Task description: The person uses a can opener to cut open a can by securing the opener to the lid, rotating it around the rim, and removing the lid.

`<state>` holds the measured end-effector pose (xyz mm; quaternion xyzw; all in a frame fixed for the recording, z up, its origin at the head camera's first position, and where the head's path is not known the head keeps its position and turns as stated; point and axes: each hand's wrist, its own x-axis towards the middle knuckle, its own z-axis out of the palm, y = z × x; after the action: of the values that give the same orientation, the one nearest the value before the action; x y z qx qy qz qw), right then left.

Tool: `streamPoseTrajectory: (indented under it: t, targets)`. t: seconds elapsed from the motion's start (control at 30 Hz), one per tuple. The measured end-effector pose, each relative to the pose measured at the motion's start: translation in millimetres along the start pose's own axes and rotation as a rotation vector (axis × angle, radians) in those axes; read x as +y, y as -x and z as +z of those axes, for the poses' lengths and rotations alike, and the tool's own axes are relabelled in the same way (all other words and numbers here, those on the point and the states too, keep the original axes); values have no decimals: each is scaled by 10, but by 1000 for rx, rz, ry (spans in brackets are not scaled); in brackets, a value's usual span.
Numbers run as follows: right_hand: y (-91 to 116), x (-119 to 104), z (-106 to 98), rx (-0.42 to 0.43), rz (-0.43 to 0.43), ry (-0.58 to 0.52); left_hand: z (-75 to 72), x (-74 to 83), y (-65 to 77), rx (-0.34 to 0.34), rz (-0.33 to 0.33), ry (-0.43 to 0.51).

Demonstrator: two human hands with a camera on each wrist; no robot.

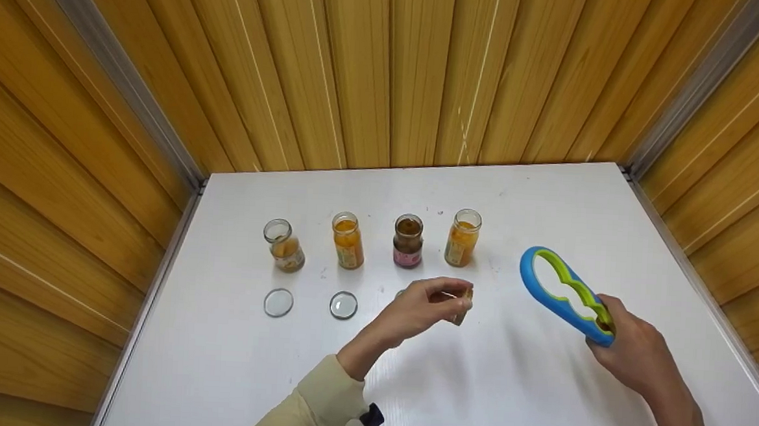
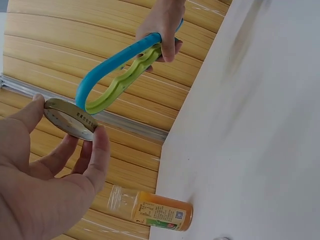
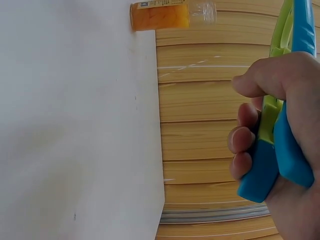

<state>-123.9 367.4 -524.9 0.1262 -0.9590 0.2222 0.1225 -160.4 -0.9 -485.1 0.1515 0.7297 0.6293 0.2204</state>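
Observation:
My left hand (image 1: 413,311) pinches the rim of a round gold-edged jar lid (image 2: 70,119) between thumb and fingers, holding it tilted above the table. On the right, my right hand (image 1: 635,348) grips the handle end of a blue-and-green jar opener (image 1: 547,301), whose looped end points forward and left. The nearest jar to both hands is an uncovered glass jar of orange food (image 1: 461,243). Left of it stands a dark-filled jar with a pink label (image 1: 408,246), then another orange-filled jar (image 1: 350,245) and a less full jar (image 1: 287,255), all lidless.
Two jar lids lie flat on the white table (image 1: 203,359): a left lid (image 1: 278,303) and a middle lid (image 1: 343,305). Something small shows beside the left hand, mostly hidden by it. Wood-patterned panels (image 1: 419,79) enclose the table at the back and sides.

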Motion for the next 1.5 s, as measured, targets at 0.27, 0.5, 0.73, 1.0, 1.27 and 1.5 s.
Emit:
streamPoseTrajectory:
  t: [0.27,0.5,0.73,1.0,1.27,1.5]
  targets:
    - [15,61,0,-11,47,-6,72,62,-171,31,49,-192]
    - [26,116,6,14,17,2,153,12,-321,99,95,-338]
    - [24,143,15,-4,51,-11,239,-96,-510,154,20,-429]
    - [57,184,42,-32,97,-26,288,-266,-665,182,-45,-544]
    - [77,195,40,-47,108,-22,315,-442,-806,221,-51,-677]
    - [79,199,42,-1,80,-35,347,-588,-914,240,-37,-771]
